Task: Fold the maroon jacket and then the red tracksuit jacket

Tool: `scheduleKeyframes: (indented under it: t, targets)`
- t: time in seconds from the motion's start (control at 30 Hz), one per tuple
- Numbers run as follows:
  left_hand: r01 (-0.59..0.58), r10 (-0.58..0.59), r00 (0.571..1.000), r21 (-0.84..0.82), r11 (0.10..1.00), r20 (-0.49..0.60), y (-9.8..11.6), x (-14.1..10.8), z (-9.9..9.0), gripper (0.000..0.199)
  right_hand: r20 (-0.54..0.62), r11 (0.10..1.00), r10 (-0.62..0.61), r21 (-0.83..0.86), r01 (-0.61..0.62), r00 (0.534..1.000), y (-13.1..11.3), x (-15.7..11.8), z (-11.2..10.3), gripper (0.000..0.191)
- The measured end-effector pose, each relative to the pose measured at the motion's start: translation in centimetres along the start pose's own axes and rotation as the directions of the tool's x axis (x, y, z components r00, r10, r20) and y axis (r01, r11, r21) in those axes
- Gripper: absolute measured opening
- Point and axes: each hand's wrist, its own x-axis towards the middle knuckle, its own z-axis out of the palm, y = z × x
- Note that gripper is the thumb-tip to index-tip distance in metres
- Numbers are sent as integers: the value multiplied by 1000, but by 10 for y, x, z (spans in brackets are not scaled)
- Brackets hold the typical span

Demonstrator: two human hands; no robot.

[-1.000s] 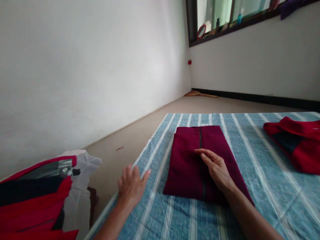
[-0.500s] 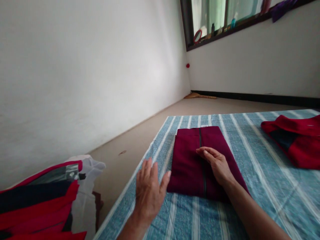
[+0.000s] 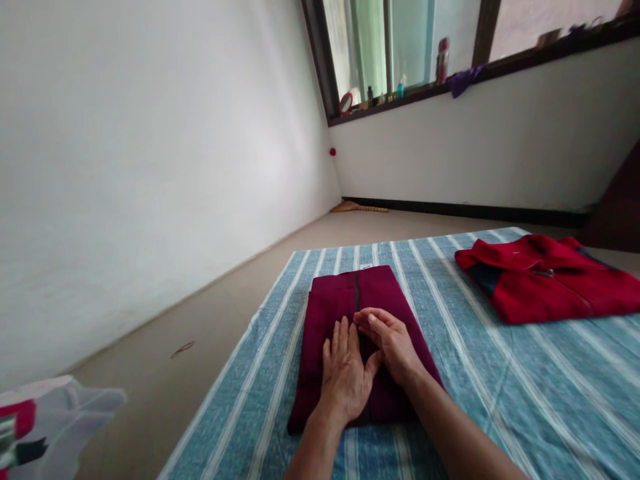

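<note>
A folded maroon garment (image 3: 327, 380) with a dark zip down its middle lies on a blue and white striped sheet (image 3: 440, 320). My left hand (image 3: 345, 373) rests flat on its front, left of the zip, fingers stretched out. Beside it, my right hand (image 3: 393, 343) lies across the zip, its fingers extended and slightly bent, close to the left fingertips. Neither hand visibly grips the cloth. Part of the zip is hidden under the hands.
A folded red jacket (image 3: 545, 277) with dark shoulder panels lies to the right. At the lower left is a whitish plastic bag (image 3: 83, 420) with red cloth. Beyond the sheet are the floor, a broom (image 3: 357, 207) and a windowsill with small items.
My left hand has moved from beside the maroon garment onto its front. My right hand remains near the zip. The view has swung right, showing more of the red jacket and less of the bag.
</note>
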Motion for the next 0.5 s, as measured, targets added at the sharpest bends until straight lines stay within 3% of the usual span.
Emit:
scheduleKeyframes:
  t: [0.07, 0.13, 0.2, 0.27, 0.33, 0.37, 0.5]
  targets:
    - [10, -10, 1000, 9, 1000, 29, 1, -2, -2, 70, 4, 989, -57, -133, 57, 998, -1, 0, -2, 30]
    - [18, -19, 998, 15, 1000, 59, 4, -3, -5, 70, 39, 909, -168, -380, 171, 985, -4, 1, -7, 30]
    - [21, -22, 998, 17, 1000, 66, 6, -4, -6, 68, 124, 690, -282, -663, 291, 951, -6, 3, -13, 31]
    - [20, -21, 999, 18, 1000, 46, 7, -4, -6, 67, 217, 397, -307, -856, 332, 927, -6, 4, -19, 35]
    - [26, -26, 999, 17, 1000, 33, 7, -6, -6, 66, 276, 164, -242, -933, 319, 930, -4, 5, -24, 40]
    - [29, -30, 999, 12, 999, 38, 7, -7, -7, 66, 288, 91, -203, -946, 311, 936, -3, 5, -26, 42]
    - [42, -35, 990, -54, 998, 135, 6, -4, -22, 69, 297, -21, -148, -954, 298, 943, 1, 6, -27, 44]
